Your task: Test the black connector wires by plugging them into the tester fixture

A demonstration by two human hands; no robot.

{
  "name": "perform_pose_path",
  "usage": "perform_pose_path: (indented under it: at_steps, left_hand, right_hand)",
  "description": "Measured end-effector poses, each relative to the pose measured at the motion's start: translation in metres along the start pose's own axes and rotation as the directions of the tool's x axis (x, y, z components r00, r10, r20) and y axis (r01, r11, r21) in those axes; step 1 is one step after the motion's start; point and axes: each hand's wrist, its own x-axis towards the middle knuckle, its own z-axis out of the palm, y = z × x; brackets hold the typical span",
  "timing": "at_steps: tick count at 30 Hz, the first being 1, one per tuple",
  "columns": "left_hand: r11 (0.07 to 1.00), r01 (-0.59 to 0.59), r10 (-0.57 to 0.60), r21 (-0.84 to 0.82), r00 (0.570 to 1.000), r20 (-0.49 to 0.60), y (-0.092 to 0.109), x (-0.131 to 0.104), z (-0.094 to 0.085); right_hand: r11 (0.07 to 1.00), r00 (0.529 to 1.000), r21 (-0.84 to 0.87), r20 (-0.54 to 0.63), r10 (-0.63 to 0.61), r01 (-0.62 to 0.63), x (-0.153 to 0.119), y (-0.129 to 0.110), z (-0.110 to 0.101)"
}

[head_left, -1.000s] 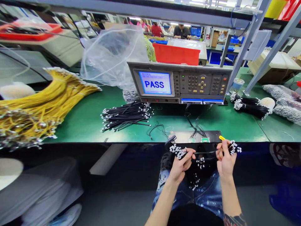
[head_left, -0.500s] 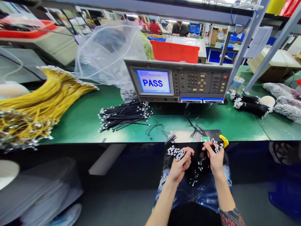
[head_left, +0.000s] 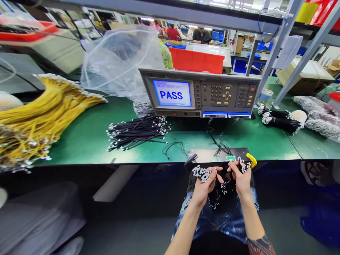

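Observation:
My left hand [head_left: 204, 187] is closed round a bunch of black cables, whose white connectors [head_left: 201, 173] fan out above the fist; its index finger points toward the other hand. My right hand [head_left: 241, 179] is closed on a second bunch of black cables, with white connectors [head_left: 243, 165] showing past the fingers. More white cable ends [head_left: 214, 202] hang between the hands over my lap. Just beyond the fingers, at the bench edge, lie two small connector boards, one of them a green board [head_left: 230, 158] wired to the cable tester [head_left: 199, 94]. The tester's screen [head_left: 174, 94] reads PASS.
A pile of black cables [head_left: 138, 132] lies left of the tester, with yellow cable bundles [head_left: 50, 109] farther left. Bundled black cables [head_left: 283, 122] rest at right. A yellow-handled tool [head_left: 251, 160] sits at the bench edge. Behind stand a red bin [head_left: 196, 60] and a plastic bag [head_left: 122, 63].
The view has shifted slightly. My left hand's fingers have stretched out somewhat toward the right hand. Both hands keep their bunches, and the screen still reads PASS.

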Motion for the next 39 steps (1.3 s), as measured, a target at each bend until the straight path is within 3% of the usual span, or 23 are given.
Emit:
perform_pose_path:
  at_steps: [6,11,16,26,33,39]
  left_hand:
    - [0.995,-0.023,0.023,0.098,1.000,0.007,-0.006,0.002,-0.004]
    - [0.983,-0.074,0.089,0.167,0.992,-0.088,-0.006,0.011,-0.003]
    - [0.969,-0.126,0.165,0.215,0.970,-0.179,-0.005,0.021,0.000]
    - [0.933,-0.218,0.290,0.285,0.927,-0.240,-0.005,0.022,0.007]
    - [0.936,-0.174,0.246,0.305,0.945,-0.216,0.002,0.022,0.004]
    - [0.956,-0.171,0.240,0.240,0.925,-0.295,-0.005,0.023,0.010]
  right_hand:
    - [0.998,0.998,0.054,-0.054,0.040,-0.038,-0.002,-0.006,0.008]
    - [0.999,0.994,0.051,-0.107,-0.003,0.008,-0.005,-0.002,0.012]
    - [0.999,0.997,0.045,-0.077,-0.008,0.012,-0.004,0.002,0.010]
    - [1.000,0.999,0.014,-0.041,-0.013,0.013,-0.001,0.000,0.005]
    - [1.000,1.000,0.019,-0.022,0.017,-0.017,-0.001,0.001,0.003]
    - [0.999,0.999,0.035,-0.022,0.025,-0.025,-0.002,-0.001,0.003]
